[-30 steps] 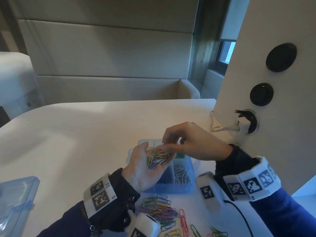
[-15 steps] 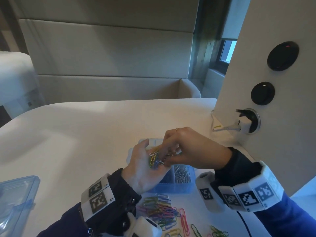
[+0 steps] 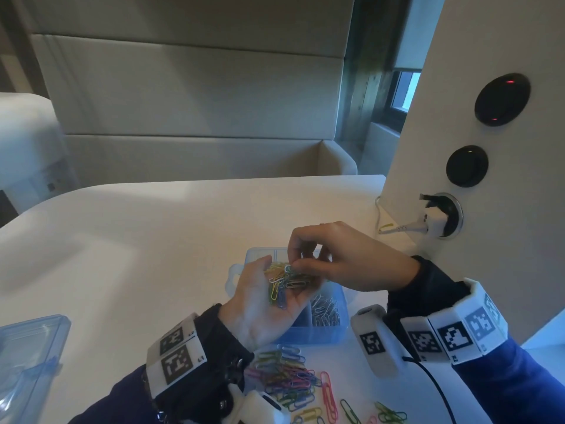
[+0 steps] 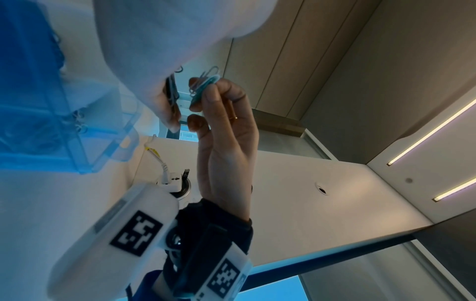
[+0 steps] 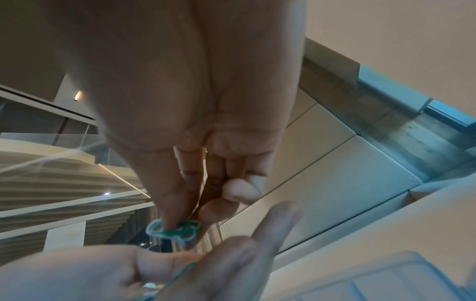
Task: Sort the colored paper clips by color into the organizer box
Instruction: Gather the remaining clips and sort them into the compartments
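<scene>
My left hand point(image 3: 287, 280) lies palm up over the blue organizer box point(image 3: 330, 335), carrying a loose bunch of mixed-colour paper clips point(image 3: 279, 290). From the right, my right hand point(image 3: 293, 264) reaches over that bunch, thumb and forefinger pinching a few clips at its top. The right wrist view shows those pinched clips point(image 5: 175, 230) as green and pale ones, just above the left fingers point(image 5: 231, 254). They also appear in the left wrist view as pinched clips point(image 4: 206, 81). White clips point(image 3: 325, 307) fill the box's near right compartment. Other compartments are hidden by the hands.
A pile of coloured clips point(image 3: 290, 381) lies on the white table in front of the box. A clear blue lid point(image 3: 27, 356) sits at the left edge. A white panel with a plug and cable point(image 3: 434, 218) stands close on the right.
My right fingers dipped into the bunch on the left palm and now pinch clips at its top. The left hand has hardly moved.
</scene>
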Demonstrator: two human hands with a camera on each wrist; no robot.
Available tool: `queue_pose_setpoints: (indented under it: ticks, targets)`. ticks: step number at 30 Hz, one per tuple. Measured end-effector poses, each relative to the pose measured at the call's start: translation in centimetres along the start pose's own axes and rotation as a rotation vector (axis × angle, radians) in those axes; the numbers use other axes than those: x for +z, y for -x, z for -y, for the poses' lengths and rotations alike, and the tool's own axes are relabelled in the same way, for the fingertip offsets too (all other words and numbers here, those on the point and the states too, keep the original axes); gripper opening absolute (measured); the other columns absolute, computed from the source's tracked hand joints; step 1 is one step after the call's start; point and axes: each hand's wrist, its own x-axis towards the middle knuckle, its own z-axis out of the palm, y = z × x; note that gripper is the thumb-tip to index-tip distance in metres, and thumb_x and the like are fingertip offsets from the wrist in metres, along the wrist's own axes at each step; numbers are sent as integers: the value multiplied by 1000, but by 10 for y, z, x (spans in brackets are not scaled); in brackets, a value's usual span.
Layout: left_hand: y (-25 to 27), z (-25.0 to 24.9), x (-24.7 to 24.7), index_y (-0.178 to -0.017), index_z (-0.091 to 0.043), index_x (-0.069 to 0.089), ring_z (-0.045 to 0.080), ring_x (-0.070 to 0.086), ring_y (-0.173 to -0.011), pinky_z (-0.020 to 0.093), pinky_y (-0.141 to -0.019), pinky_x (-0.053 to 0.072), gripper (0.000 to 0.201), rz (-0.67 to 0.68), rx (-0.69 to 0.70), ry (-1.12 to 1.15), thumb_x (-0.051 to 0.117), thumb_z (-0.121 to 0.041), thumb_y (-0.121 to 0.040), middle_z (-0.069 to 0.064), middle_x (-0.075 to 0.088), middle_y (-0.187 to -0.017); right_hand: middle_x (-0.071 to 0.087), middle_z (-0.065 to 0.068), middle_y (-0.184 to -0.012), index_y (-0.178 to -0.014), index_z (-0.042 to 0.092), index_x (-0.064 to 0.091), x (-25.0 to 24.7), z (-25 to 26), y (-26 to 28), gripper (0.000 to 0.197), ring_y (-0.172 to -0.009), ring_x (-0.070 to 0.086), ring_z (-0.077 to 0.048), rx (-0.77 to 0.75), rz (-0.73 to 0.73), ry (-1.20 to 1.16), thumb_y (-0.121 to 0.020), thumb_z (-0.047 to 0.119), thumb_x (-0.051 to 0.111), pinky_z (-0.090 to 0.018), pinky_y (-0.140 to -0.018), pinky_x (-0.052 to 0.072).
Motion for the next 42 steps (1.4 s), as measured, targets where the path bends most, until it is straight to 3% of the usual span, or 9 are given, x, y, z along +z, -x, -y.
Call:
queue_pose_setpoints:
  ticks: [6, 8, 14, 18, 22, 27, 31, 38, 42]
  targets:
    - [0, -1, 1, -111, 17, 53, 34, 64, -95, 49, -87, 54, 58, -14, -7, 4, 27, -35, -105, 32, 67, -100, 67, 6, -82, -92, 16, 63, -2, -2, 1, 1, -75, 62, -9, 21, 13, -47, -92, 17, 63, -18, -65, 50]
    - [0, -1, 1, -110, 16, 54, 33, 64, -97, 53, -79, 54, 57, -10, -5, -6, 27, -34, -105, 31, 67, -102, 68, 5, -83, -94, 16, 64, -3, -2, 1, 5, -74, 62, -8, 34, 23, -45, -92, 19, 62, -18, -65, 51]
    - [4, 0, 4, -101, 16, 56, 33, 65, -89, 55, -67, 53, 50, -26, -10, -33, 32, -27, -105, 30, 69, -90, 67, 8, -78, -87, 17, 65, -1, 0, 1, 10, -71, 59, -6, 35, 15, 34, -93, 23, 61, -14, -63, 46]
    - [4, 0, 4, -100, 16, 54, 36, 70, -77, 54, -67, 55, 48, -20, -4, -14, 32, -26, -105, 31, 68, -89, 67, 6, -83, -89, 17, 63, -5, 0, 3, 9, -74, 58, -5, 57, 32, 62, -95, 21, 57, -15, -66, 46]
    - [-1, -1, 0, -96, 20, 61, 37, 66, -90, 56, -70, 54, 54, -29, 2, -43, 31, -24, -104, 32, 67, -97, 67, 12, -82, -90, 20, 66, -16, -4, 8, 8, -73, 58, -1, 112, 82, 89, -94, 21, 59, -12, -64, 45]
    - [-7, -4, -6, -105, 14, 61, 33, 65, -91, 43, -85, 54, 52, -118, 54, -68, 29, -25, -106, 28, 69, -95, 71, 11, -83, -91, 22, 71, -28, -9, 14, 6, -75, 63, -4, 172, 119, 52, -89, 19, 67, -18, -70, 52]
    - [-8, -3, -6, -107, 15, 59, 36, 64, -101, 42, -93, 49, 53, -103, 42, -80, 26, -25, -106, 32, 65, -112, 74, 9, -88, -97, 16, 74, -32, -12, 17, 12, -77, 67, 0, 224, 162, 42, -87, 12, 69, -20, -78, 55]
    - [-9, -1, -7, -113, 16, 56, 40, 64, -101, 51, -73, 54, 51, -72, 22, -97, 25, -24, -106, 33, 64, -114, 75, 10, -92, -101, 21, 75, -33, -14, 21, 19, -80, 67, 8, 290, 256, 47, -86, 11, 69, -10, -78, 51]
    - [-9, 0, -7, -115, 17, 54, 44, 59, -115, 47, -92, 51, 48, -73, 23, -122, 26, -21, -105, 33, 62, -118, 75, 12, -89, -100, 21, 75, -34, -16, 21, 17, -80, 66, 9, 299, 251, 74, -87, 12, 67, -11, -79, 52]
